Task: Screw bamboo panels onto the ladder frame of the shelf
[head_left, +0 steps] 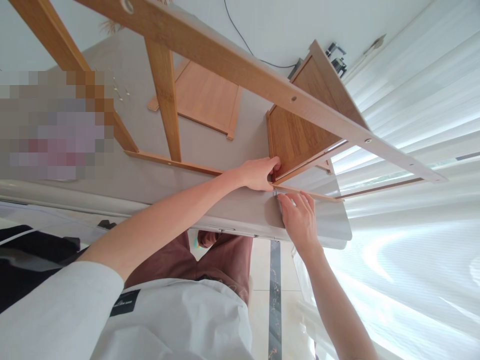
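My hands meet at the wooden frame [195, 167] on the smooth grey counter [240, 212].
My left hand [260, 173] curls closed around its near rail, beside the upright grained panel [300, 132]; my right hand [299, 215] bends its fingers in at a small metal piece [275, 191], whether gripping I cannot tell; a flat panel [210, 95] lies farther left, a sheer curtain [420, 250] hangs right; the frame's upper rail crosses above; its long axis runs left to right.
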`<state>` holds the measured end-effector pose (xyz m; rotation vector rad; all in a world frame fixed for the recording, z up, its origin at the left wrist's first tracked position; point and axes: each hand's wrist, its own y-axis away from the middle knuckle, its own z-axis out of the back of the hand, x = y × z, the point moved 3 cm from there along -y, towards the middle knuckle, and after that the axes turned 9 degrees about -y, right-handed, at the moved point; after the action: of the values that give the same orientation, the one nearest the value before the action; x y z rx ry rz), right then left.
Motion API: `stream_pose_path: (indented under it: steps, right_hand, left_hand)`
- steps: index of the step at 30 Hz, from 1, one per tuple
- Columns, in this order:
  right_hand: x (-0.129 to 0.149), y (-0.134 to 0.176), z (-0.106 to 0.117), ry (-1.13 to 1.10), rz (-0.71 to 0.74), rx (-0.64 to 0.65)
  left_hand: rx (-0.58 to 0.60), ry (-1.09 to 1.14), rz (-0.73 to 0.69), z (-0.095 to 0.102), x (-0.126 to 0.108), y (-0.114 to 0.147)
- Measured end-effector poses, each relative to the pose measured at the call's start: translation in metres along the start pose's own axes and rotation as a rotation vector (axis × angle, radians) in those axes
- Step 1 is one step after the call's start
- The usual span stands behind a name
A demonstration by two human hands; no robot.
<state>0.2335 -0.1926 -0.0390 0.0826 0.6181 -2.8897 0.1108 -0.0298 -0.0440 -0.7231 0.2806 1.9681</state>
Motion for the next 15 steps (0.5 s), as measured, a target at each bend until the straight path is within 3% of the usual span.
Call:
stream_pose_path:
  steps: [15]
  right_hand:
    - [0.0042,-0.0087,0.0039,-0.003,-0.007,0.018]
  left_hand:
    - [0.020,-0.003,-0.004,0.0025,-0.0026,0.0014]
